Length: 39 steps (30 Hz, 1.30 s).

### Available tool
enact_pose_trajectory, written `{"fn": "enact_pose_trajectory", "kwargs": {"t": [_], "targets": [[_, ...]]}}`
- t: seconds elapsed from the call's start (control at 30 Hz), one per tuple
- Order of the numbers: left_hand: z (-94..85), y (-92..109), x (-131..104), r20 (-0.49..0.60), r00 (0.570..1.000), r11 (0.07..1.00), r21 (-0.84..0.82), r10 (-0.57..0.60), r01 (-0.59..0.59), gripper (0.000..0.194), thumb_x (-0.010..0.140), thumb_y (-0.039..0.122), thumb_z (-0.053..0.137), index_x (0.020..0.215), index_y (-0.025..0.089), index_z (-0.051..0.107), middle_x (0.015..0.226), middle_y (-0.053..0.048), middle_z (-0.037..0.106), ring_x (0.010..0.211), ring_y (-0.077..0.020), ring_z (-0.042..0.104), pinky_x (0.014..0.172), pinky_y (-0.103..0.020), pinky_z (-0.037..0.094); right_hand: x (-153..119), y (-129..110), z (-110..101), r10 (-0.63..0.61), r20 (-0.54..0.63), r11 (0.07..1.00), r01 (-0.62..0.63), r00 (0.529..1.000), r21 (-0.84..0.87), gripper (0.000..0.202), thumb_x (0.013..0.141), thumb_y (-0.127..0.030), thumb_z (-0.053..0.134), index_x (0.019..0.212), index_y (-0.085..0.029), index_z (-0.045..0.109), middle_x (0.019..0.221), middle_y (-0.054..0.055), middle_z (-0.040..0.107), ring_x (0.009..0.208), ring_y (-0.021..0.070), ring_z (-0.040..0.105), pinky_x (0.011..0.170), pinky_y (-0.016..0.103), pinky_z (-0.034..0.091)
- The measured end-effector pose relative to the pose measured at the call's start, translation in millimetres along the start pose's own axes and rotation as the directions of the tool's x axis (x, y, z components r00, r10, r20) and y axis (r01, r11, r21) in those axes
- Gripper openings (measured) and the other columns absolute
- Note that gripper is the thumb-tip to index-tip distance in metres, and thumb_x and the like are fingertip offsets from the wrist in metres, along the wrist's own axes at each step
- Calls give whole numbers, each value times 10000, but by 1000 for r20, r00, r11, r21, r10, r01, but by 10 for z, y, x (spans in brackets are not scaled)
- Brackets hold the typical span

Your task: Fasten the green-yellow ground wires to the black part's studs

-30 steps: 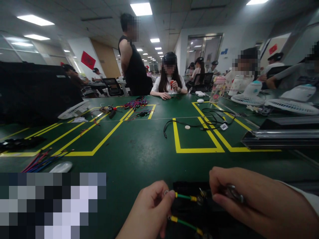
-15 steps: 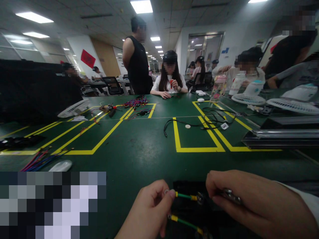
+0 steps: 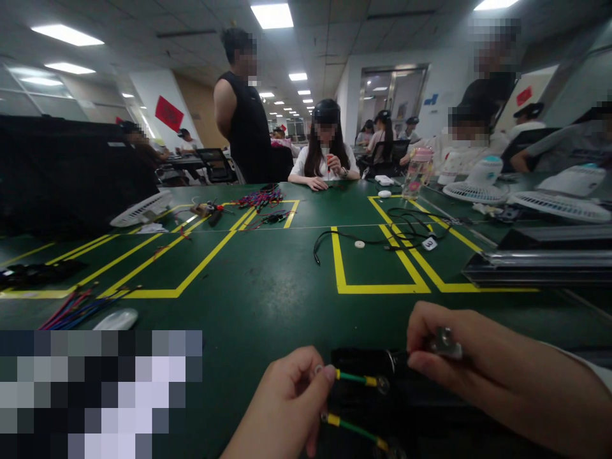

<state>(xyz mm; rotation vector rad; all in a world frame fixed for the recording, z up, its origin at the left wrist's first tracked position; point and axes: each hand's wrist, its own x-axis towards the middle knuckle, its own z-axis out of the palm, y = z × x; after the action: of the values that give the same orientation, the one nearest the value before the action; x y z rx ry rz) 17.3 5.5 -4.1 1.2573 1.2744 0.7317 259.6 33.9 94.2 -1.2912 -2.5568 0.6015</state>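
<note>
Between thumb and forefinger, my left hand (image 3: 291,398) pinches the ring terminal at one end of a short green wire (image 3: 356,377) with yellow sleeves. That wire's other end reaches a round metal fastener (image 3: 383,385) on a black part (image 3: 351,358) lying at the table's front. A second green wire (image 3: 356,430) with yellow ends runs below it, close to my left fingers. My right hand (image 3: 459,357) is closed around a small silvery metal piece (image 3: 447,344), whose kind I cannot make out; it is raised above the right side of the black part.
Bundled red and blue wires (image 3: 79,309) and a white oval object (image 3: 116,319) lie left. Black cables (image 3: 396,229) and long black profiles (image 3: 540,264) are on the right. Across the green table (image 3: 268,319), a person (image 3: 326,153) holds a red screwdriver.
My right hand has lifted and shifted slightly right, away from the upper wire's fastener, turning the metal piece. My left hand stays put. The standing person has moved left.
</note>
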Motion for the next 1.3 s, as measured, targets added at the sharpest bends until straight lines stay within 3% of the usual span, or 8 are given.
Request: {"fn": "enact_pose_trajectory", "kwargs": {"t": [0.17,0.37,0.57,0.97,1.3], "targets": [[10,32,-6,-1,1000,1000,-6,-9,9,312,905,395,484,657,215,428,467,110,461,301,-41,378,316,-143,211,59,-40,97,39,-70,999,-38,997,9,231,952,-351,474,753,-235,489,620,-31,576,521,161,525,491,256,378],[15,72,-3,-3,1000,1000,14,3,-3,314,905,382,473,646,210,438,474,107,465,305,-43,389,321,-149,218,165,-195,194,78,-32,995,-80,996,-63,188,947,-244,458,760,-238,439,625,-15,606,522,185,555,490,274,353],[7,56,-7,-1,1000,1000,25,1,-1,310,907,372,471,645,211,442,458,108,457,302,-50,397,321,-153,222,195,-239,248,56,-84,989,-66,995,-130,188,924,-213,518,756,-234,438,597,-25,605,485,183,579,459,256,317],[9,38,-2,-14,1000,1000,15,-1,1,331,899,405,485,633,214,443,449,102,463,299,-56,399,311,-148,221,187,-256,304,39,-72,986,-50,997,-160,171,911,-223,512,751,-240,456,567,-36,605,424,168,548,428,246,268],[16,29,9,-16,1000,1000,15,8,-8,325,894,413,490,642,213,443,455,106,457,296,-52,392,312,-150,219,158,-221,287,-48,-31,974,39,998,-222,117,837,-169,533,755,-241,491,574,-27,625,444,185,571,426,253,213]]}}
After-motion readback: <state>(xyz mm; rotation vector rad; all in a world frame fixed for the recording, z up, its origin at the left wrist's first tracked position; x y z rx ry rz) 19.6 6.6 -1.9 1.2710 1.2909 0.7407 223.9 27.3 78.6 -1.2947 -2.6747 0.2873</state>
